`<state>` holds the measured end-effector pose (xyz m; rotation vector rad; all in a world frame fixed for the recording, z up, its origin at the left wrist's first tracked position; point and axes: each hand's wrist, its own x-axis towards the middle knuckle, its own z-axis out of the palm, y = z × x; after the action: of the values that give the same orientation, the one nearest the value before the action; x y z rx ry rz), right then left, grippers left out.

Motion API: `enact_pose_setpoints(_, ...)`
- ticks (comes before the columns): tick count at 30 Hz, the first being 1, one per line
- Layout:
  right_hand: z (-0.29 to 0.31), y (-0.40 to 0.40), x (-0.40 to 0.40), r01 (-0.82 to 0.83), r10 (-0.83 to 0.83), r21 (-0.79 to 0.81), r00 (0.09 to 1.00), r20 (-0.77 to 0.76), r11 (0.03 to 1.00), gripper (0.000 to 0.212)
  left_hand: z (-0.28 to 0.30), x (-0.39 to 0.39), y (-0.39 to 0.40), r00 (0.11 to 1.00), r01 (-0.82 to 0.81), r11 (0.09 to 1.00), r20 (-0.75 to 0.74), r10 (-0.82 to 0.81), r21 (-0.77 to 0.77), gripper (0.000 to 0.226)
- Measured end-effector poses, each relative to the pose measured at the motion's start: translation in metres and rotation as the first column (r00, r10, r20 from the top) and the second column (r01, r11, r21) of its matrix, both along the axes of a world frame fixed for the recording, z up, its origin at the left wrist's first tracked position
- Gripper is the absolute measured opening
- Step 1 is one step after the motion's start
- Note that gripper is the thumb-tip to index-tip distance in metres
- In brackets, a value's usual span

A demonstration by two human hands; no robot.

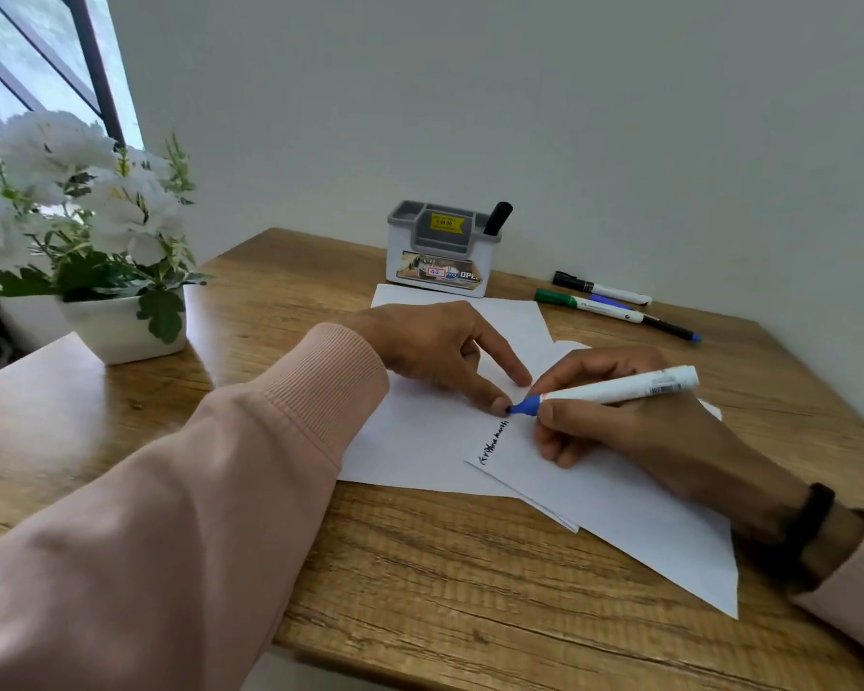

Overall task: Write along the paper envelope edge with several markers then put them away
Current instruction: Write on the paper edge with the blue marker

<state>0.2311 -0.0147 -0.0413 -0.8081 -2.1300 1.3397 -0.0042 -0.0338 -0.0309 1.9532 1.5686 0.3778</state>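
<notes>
table: wood grain, matt, streaked | envelope: white paper, smooth, matt | blue marker: white plastic barrel, slight sheen | organiser: grey-white plastic, glossy label | sleeve: pink cloth, ribbed cuff | pot: white, smooth

marker: showing a white barrel, blue tip
envelope: lying white, black writing along its edge
table: showing brown wood grain
sleeve: showing pale pink, ribbed cuff
holder: showing white and grey, yellow sticker
spare markers: lying black, green, blue
flowers: showing white, green leaves
pot: showing white
</notes>
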Motion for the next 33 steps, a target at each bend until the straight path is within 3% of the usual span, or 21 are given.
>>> enact_pose_setpoints(7,0.001,0.004,-0.008,0.082,-0.1,0.231,0.992,0.071,0.97,0.009,0.015,0.012,-0.017,0.998,-0.038,0.999,-0.055,0.037,-0.018,0.044)
enact_pose_setpoints(33,-0.005,0.006,-0.013,0.138,-0.19,0.28,0.967,0.169,0.95,0.012,0.018,0.024,-0.022,0.986,-0.16,0.987,-0.037,0.161,0.027,0.037)
